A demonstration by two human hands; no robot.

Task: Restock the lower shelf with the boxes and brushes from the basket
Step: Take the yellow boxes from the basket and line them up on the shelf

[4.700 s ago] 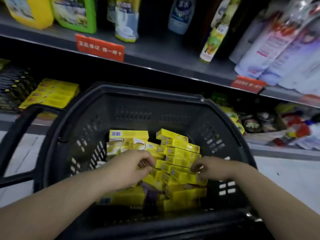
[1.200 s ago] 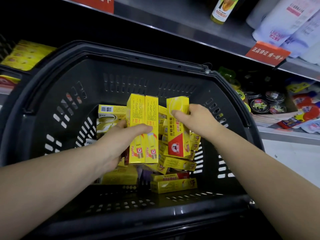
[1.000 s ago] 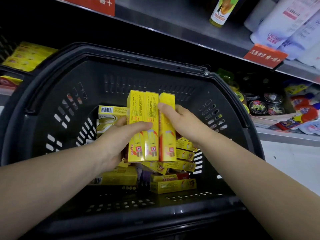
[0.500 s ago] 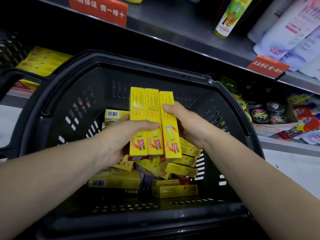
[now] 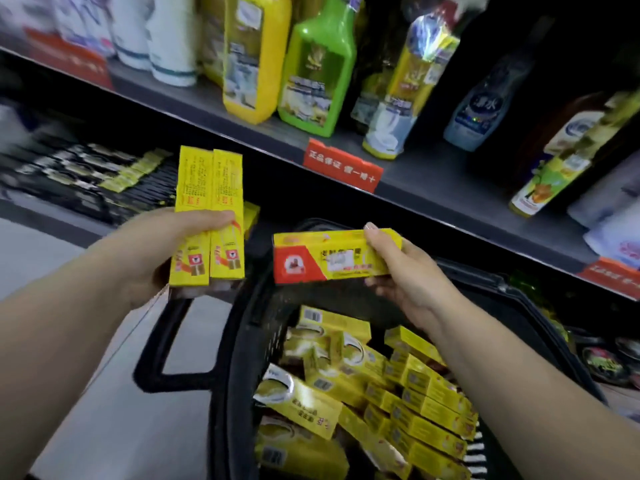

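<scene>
A left hand [image 5: 156,251] grips two long yellow cardboard boxes [image 5: 207,216] upright and side by side, thumb curled across their fronts. Whether a third box sits behind them is unclear. The right hand [image 5: 408,278] pinches one yellow box with a red end panel [image 5: 329,258], held level by its right end.

This level box hangs over a black plastic shopping basket [image 5: 239,358] that holds many more loose yellow boxes [image 5: 398,386]. Open pale floor [image 5: 104,427] lies left of the basket. The lower shelf [image 5: 62,211] opens dark behind the upright boxes, beneath the grey upper shelf [image 5: 207,109].

A red tag [image 5: 341,166] on the upper shelf's edge bears white Chinese characters, blurred. The box print is unreadable.
</scene>
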